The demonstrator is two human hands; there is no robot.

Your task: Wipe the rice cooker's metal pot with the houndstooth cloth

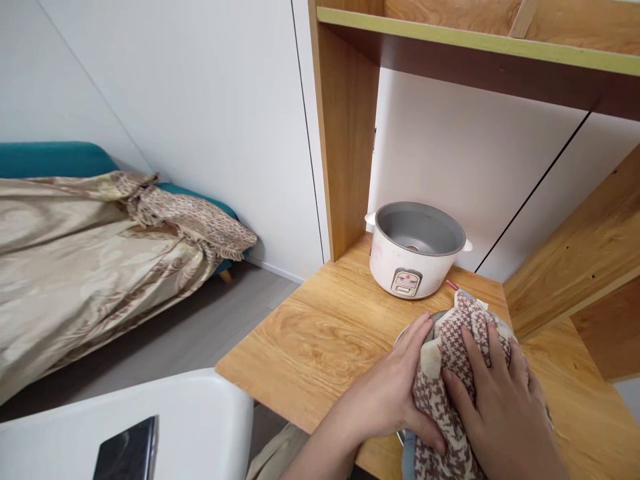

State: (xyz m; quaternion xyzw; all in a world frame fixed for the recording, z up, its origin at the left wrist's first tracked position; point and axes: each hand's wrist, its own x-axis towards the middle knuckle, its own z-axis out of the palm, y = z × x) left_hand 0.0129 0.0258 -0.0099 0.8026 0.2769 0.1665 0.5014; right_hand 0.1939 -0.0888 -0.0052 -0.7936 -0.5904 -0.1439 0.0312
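A brown and cream houndstooth cloth point(453, 373) lies bunched over a round metal pot point(406, 333), of which only a thin grey rim shows. My left hand point(393, 393) cups the pot's left side, thumb and fingers pressed against the cloth. My right hand point(500, 407) lies on top of the cloth with fingers spread, pressing it down. Behind them an open white rice cooker point(417, 250) with a grey inside stands on the wooden tabletop point(320, 333), without its lid.
A wooden shelf unit point(347, 133) rises behind and over the table, with a slanted wooden panel point(580, 260) at right. A white surface point(200, 413) with a dark phone point(127, 453) is at lower left. A teal sofa with a beige cover point(90, 253) stands at left.
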